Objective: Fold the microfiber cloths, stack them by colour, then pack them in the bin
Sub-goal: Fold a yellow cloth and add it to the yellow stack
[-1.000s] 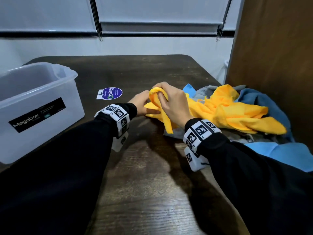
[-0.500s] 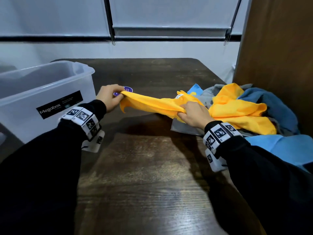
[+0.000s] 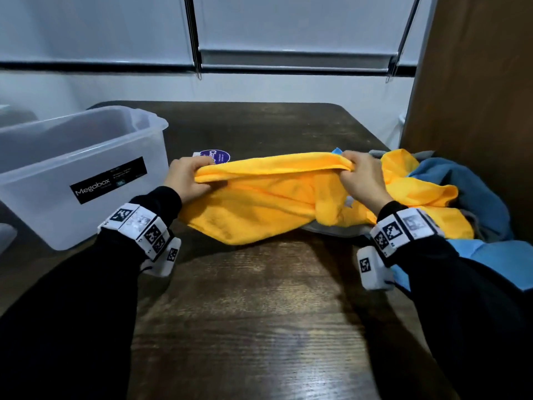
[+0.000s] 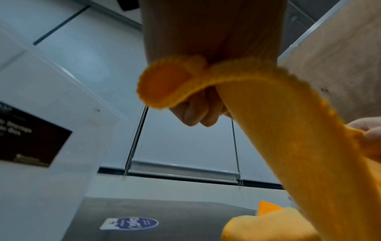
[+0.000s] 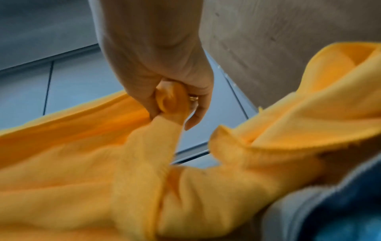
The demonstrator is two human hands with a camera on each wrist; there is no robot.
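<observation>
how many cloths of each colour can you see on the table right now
yellow microfiber cloths: 2 (held yellow cloth gripped by left hand and right hand; piled yellow cloth)
dark blue cloth: 1
light blue cloth: 1
grey cloth: 1
total: at least 5 visible; the pile may hide more

Table [image 3: 259, 327]: bare wood in near centre, open to reach.
Bin [image 3: 86, 180]: stands at left edge, open top, blocks left side.
Sticker [image 3: 215, 156]: flat on table just right of bin, no obstruction.
Cloth pile [image 3: 432, 197]: heaped at right, fills right side of table.
Wooden panel [image 3: 476, 111]: upright behind pile, closes off right.
Yellow cloth [image 3: 268, 197]: stretched across mid-table between bin and pile, lower edge on wood.
</observation>
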